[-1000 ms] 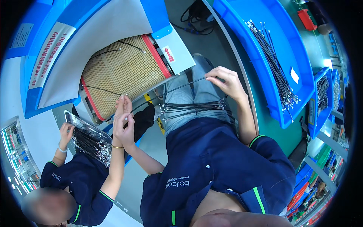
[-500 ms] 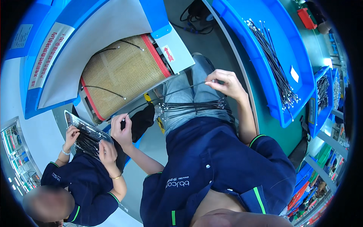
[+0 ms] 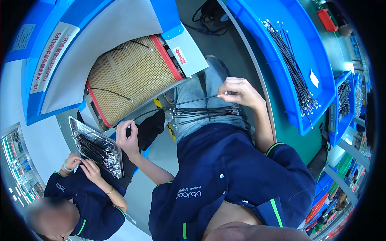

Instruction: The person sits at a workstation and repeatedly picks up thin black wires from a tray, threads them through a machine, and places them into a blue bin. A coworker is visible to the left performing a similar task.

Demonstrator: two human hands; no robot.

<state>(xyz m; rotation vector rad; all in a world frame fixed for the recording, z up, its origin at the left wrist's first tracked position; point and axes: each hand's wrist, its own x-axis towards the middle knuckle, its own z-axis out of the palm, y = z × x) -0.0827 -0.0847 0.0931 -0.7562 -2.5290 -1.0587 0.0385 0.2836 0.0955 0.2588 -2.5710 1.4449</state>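
A single black cable with small end connectors stretches between my two hands above my lap. My left hand is closed in a pinch on its left end, beside the conveyor's near corner. The right end is pinched by my right hand, where a small pale connector shows at the fingertips. Below this cable, a loose bundle of black cables lies crosswise over my thighs, with its connectors at both sides.
Ahead, a tan mesh conveyor belt carries several cables out of a blue-and-white machine. At right, a blue bin holds more cables on a green table. At left, a co-worker sits with a tray of cables.
My right hand has lowered slightly toward me, and the held cable hangs a little lower. The co-worker's hands have drawn back from the tray toward their body.
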